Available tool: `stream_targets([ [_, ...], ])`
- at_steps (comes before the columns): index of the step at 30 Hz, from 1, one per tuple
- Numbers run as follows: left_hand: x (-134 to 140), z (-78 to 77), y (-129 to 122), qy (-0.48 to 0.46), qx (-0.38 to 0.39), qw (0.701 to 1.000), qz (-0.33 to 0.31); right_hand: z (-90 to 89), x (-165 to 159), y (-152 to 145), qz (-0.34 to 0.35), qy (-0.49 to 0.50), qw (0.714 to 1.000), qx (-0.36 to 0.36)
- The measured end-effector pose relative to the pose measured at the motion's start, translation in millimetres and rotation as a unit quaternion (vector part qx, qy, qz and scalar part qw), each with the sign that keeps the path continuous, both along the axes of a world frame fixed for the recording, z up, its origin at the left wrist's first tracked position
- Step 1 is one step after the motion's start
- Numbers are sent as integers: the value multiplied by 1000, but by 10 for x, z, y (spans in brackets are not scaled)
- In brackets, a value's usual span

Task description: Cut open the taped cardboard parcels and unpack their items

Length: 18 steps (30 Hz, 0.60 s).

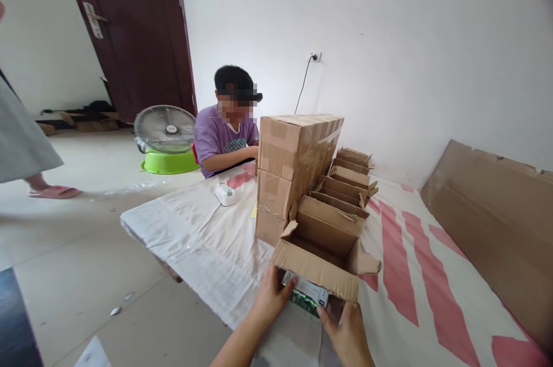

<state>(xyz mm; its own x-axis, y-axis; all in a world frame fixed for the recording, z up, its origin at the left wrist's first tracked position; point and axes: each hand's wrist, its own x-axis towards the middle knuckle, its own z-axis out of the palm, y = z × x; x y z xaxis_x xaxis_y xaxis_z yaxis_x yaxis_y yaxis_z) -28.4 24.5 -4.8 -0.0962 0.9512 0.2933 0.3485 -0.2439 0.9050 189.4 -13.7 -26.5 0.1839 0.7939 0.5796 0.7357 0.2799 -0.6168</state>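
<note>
Both of my hands are at the near end of an open cardboard carton [324, 234] on the table. Between them is a small white-and-green printed pack [307, 293], partly under the carton's near flap. My left hand [273, 291] grips its left end, thumb on top and the other fingers mostly hidden. At the pack's right end, my right hand [345, 321] is closed with its thumb against the edge; its fingertips are hidden by the flap. Inside the carton I see bare brown walls, while its floor is mostly out of sight.
Sealed cartons [279, 182] are stacked to the left, with several open cartons [345, 180] lined up behind. Across the table sits a person in purple [220, 139]. A white object [226, 194] lies on the cloth [194, 234]. A large cardboard sheet [488, 229] leans at right.
</note>
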Motion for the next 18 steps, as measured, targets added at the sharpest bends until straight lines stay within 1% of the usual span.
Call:
stream_targets([
  [2, -25, 23, 8, 15, 15, 1000, 0, -48, -7, -22, -4, -20, 1000, 3],
  [5, -18, 91, -22, 51, 24, 998, -19, -79, 37, -23, -39, -18, 999, 15],
  [7, 6, 136, -55, 82, 12, 995, -46, -58, 80, 6, -57, -8, 998, 5],
  [9, 33, 164, -80, 117, -12, 991, -56, -29, 119, 41, -63, 8, 998, -3],
  [12, 65, 152, -89, 160, -43, 985, -49, -37, 148, 62, -63, 36, 997, -7],
  [14, 84, 112, -80, 170, -50, 983, -41, -81, 133, 47, -46, 54, 997, -21],
  [16, 105, 66, -70, 163, -40, 986, -14, -131, 92, 24, -12, 83, 996, -35],
  [18, 130, 36, -67, 143, -18, 989, 30, -169, 46, 14, 11, 106, 994, -29],
])
